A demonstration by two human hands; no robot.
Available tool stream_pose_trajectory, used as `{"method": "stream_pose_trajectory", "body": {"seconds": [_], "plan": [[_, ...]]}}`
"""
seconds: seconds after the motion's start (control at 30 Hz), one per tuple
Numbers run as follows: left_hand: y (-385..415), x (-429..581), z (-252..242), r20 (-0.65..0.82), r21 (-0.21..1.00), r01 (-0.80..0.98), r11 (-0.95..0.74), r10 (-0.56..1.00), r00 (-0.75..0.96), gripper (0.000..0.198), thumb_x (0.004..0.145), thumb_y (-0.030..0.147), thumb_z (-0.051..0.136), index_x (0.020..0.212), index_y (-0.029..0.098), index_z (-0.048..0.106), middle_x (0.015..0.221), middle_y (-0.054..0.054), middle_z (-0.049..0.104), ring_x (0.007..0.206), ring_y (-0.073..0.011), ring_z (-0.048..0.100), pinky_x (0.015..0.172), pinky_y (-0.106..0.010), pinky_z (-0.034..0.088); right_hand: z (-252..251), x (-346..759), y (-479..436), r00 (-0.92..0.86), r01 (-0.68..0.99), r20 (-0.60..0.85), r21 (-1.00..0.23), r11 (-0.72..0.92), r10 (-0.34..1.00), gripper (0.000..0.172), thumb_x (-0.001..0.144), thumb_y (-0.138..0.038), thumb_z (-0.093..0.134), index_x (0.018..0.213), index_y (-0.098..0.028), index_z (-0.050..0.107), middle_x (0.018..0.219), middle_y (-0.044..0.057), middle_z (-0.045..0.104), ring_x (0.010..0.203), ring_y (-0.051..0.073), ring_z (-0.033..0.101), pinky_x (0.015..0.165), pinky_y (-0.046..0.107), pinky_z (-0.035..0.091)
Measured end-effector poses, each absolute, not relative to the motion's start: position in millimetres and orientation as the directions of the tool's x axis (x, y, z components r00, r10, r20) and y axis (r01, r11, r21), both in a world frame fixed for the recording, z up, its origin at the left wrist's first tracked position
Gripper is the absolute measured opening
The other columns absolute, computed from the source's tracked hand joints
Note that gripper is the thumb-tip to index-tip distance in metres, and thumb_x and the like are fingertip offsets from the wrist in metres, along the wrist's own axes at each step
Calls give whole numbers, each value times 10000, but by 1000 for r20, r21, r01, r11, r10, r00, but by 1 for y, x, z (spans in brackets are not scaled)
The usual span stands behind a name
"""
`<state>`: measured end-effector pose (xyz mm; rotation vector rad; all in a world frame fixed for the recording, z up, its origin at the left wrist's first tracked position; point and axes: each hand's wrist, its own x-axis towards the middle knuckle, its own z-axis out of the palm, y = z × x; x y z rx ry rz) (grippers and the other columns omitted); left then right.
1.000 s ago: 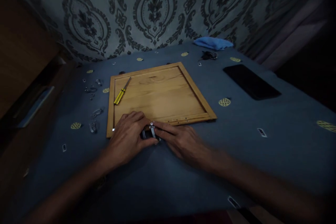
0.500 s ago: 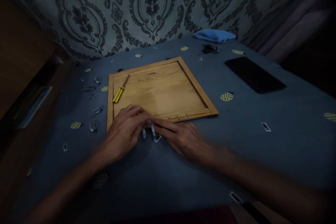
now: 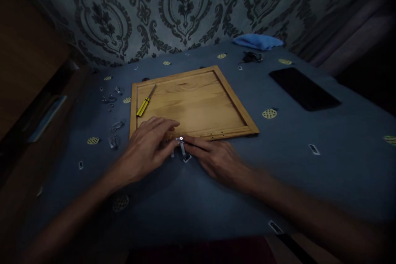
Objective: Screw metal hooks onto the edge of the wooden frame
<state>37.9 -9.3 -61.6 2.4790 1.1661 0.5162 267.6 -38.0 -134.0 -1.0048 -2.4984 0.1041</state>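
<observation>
A wooden panel (image 3: 198, 103) with a raised frame lies flat before me, small dark holes along its near edge. At that edge is a small silvery metal fitting (image 3: 182, 147), with a bright round screw-like head on top and two prongs hanging toward me. My right hand (image 3: 221, 160) has its fingers closed on the fitting from the right. The thumb of my left hand (image 3: 147, 148) touches it from the left, while the index finger is lifted and stretched over the panel. Part of the fitting is hidden by my fingers. A yellow-handled screwdriver (image 3: 145, 103) rests on the panel's left side.
Curved metal pieces (image 3: 114, 135) and several small metal parts (image 3: 109, 98) lie left of the panel. A dark flat slab (image 3: 305, 89) lies at the right. Behind are a blue cloth (image 3: 258, 42) and a small black item (image 3: 252, 57). A wooden shelf unit (image 3: 31, 49) stands left.
My left index finger has lifted off the fitting, so its bright round head now shows. The right hand stays at the fitting. The whole view has shifted slightly.
</observation>
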Motion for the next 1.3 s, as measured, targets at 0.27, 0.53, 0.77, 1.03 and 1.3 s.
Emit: {"method": "stream_pose_trajectory", "body": {"seconds": [0.27, 0.53, 0.77, 1.03, 1.3], "plan": [[-16, 47, -84, 80, 449, 716, -535, 822, 563, 813, 807, 367, 856, 1469, 241, 400, 1322, -110, 657, 1257, -320, 599, 1050, -492, 482, -133, 267, -38, -632, 648, 374, -224, 728, 678, 430, 952, -76, 560, 1347, -210, 665, 1371, 111, 697, 1017, 243, 773, 788, 344, 646], [-12, 49, -87, 55, 466, 736, -492, 846, 530, 714, 812, 354, 846, 1400, 229, 461, 1164, -61, 692, 1120, -286, 649, 957, -434, 506, -135, 267, -36, -631, 652, 373, -219, 726, 680, 435, 961, -78, 531, 1348, -222, 668, 1392, 88, 686, 1052, 244, 764, 817, 371, 653], [-10, 48, -85, 50, 394, 766, -508, 844, 534, 368, 805, 462, 843, 954, 187, 647, 967, -41, 661, 950, -261, 624, 814, -374, 472, -137, 267, -37, -622, 663, 364, -227, 713, 694, 455, 939, -74, 584, 1357, -234, 666, 1390, 80, 689, 1000, 227, 775, 800, 347, 655], [-11, 48, -88, 70, 370, 768, -523, 840, 538, 341, 830, 494, 814, 981, 212, 698, 943, -25, 652, 949, -251, 615, 796, -354, 451, -137, 267, -36, -630, 658, 353, -232, 717, 692, 494, 924, -55, 581, 1376, -238, 655, 1407, 83, 677, 1040, 234, 765, 844, 356, 645], [-10, 49, -86, 78, 371, 755, -540, 829, 554, 291, 829, 445, 825, 971, 216, 715, 926, -17, 653, 938, -240, 624, 788, -343, 451, -136, 266, -36, -629, 671, 333, -225, 707, 703, 488, 921, -62, 571, 1363, -247, 663, 1403, 83, 680, 1009, 232, 772, 799, 342, 642]]}}
